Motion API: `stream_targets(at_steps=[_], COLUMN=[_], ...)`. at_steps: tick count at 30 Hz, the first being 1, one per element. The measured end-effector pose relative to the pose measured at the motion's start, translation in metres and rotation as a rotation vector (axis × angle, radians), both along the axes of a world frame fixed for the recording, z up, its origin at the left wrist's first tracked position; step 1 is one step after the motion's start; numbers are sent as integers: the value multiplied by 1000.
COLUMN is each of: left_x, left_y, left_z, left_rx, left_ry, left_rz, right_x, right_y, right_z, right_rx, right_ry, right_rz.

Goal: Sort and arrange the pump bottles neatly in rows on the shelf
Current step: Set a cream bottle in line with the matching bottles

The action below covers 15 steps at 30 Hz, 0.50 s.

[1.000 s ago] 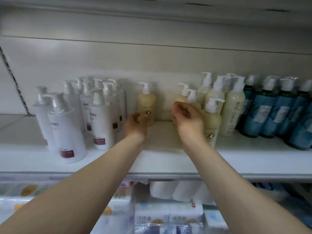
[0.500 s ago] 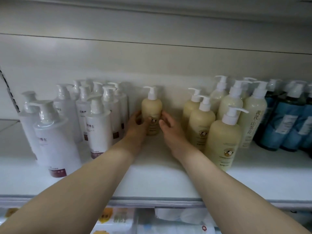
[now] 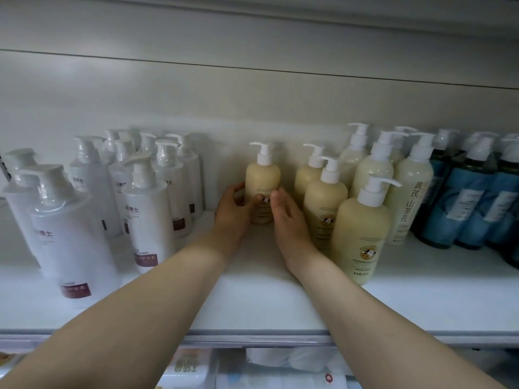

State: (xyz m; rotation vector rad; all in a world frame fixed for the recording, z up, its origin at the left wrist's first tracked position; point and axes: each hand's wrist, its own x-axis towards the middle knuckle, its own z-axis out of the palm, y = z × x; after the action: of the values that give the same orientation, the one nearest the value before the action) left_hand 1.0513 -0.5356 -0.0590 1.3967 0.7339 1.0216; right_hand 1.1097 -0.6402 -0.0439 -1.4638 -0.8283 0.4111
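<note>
Both hands (image 3: 234,211) now clasp upright cream-filled bottle (image 3: 262,183).

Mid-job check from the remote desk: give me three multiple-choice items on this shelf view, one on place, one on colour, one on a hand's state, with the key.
1. Where does the lone beige bottle stand?
A. between the white bottles and the beige group
B. among the blue bottles
C. at the shelf's front edge

2. What colour are the bottles at the far right?
A. red
B. blue
C. black

3. What is the left hand doing?
A. hanging idle below the shelf
B. resting flat on a white bottle
C. gripping the lone beige bottle

Key: 1 A, it stands alone near the back wall, white bottles on its left and the beige group on its right. 2 B, their bodies are blue. 3 C, its thumb and fingers curl round the bottle; the right hand touches the other side.
</note>
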Motion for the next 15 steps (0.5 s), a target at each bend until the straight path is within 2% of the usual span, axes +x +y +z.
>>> stream_targets(at_steps=[5,9,15], left_x=[9,11,16], left_y=[-8,-11,-16], left_z=[1,0,3], left_rx=[18,21,-2], left_ry=[22,9,12], left_rz=[8,23,4], right_x=[-4,-10,-16], right_y=[-4,-14,-26], right_z=[-5,-4,-6], right_rx=[-21,-80,-122], right_ry=[-1,76,109], right_rz=[-80,-193,-192])
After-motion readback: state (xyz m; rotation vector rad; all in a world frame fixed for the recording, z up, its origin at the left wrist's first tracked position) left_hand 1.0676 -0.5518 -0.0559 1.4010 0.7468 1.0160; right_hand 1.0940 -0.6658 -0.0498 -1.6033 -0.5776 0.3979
